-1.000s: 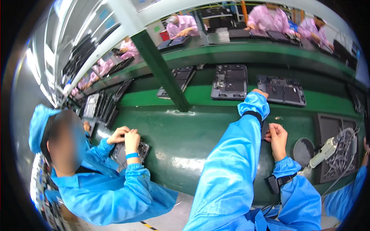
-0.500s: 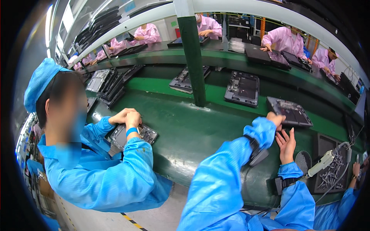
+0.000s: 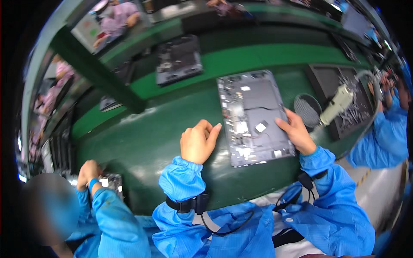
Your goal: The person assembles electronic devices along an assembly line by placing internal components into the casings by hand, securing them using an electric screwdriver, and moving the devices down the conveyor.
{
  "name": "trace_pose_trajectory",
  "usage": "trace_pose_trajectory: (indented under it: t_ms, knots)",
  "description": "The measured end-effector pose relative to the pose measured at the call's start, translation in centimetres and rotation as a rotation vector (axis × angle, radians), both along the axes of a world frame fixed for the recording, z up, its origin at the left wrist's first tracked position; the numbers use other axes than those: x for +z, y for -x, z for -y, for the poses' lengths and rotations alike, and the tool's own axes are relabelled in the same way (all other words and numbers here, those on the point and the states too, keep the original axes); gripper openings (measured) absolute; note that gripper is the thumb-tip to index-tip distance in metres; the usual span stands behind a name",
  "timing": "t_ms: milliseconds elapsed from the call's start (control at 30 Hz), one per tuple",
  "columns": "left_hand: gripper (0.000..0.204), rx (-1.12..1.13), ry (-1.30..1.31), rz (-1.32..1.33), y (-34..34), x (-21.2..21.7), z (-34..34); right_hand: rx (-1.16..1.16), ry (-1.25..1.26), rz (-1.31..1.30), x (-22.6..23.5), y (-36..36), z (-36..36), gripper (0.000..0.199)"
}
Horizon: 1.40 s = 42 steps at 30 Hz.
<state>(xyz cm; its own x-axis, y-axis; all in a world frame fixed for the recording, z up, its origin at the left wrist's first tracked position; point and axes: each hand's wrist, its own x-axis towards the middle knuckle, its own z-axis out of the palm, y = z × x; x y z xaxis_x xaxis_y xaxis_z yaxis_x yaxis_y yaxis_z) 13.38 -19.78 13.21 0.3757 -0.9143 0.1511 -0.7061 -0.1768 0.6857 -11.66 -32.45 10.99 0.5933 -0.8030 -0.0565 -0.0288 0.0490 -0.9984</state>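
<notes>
A dark laptop base (image 3: 257, 118) lies with its inside up on the green bench, circuit board and small white labels showing. My right hand (image 3: 297, 132) is closed on its right edge, thumb on top and the other fingers partly hidden. My left hand (image 3: 198, 141) hovers just off its left edge, back of the hand up, fingers loosely bent and thumb apart. Nothing shows in it.
Right of the base are a round dark mesh dish (image 3: 307, 110), a pale electric screwdriver (image 3: 337, 104) with a cable, and a black tray (image 3: 323, 76) of small grey parts. Another laptop base (image 3: 178, 59) lies farther back. A co-worker's hands (image 3: 89, 173) work at left; a green post (image 3: 97, 71) rises behind.
The laptop base has come nearer and turned to lie in front of me. My left hand has let go of it; my right hand now grips its right edge. The view has swung right and down.
</notes>
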Motion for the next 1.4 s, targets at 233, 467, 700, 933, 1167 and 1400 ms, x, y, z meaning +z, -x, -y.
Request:
trace_pose_trajectory:
  t_ms: [233, 467, 700, 933, 1167, 1400]
  knots:
    - [0.020, -0.126, -0.047, -0.655, 3.5, -3.1, 2.1, -0.255, 0.741, -0.477, 2.5, 0.5, 0.0, 0.045]
    - [0.016, -0.069, 0.103, -0.435, 4.4, -3.6, 1.1, 0.173, 1.030, -0.549, 3.7, -0.1, 0.6, 0.018]
    - [0.012, -0.453, 0.385, 0.199, 6.1, -0.9, 1.8, 0.273, 0.412, -0.395, 3.2, 1.0, 2.1, 0.012]
    - [0.028, -0.356, 0.243, 0.314, 8.9, -0.5, 2.5, 0.278, 0.086, -0.259, 4.2, 1.3, 2.4, 0.016]
    - [0.017, -0.396, 0.253, 0.185, 6.9, -0.7, 1.7, 0.493, 0.252, -0.289, 4.3, 1.5, 1.3, 0.017]
    - [0.016, -0.293, 0.336, 0.078, 5.3, -0.6, 0.8, 0.637, 0.483, -0.245, 4.0, 0.8, 0.4, 0.008]
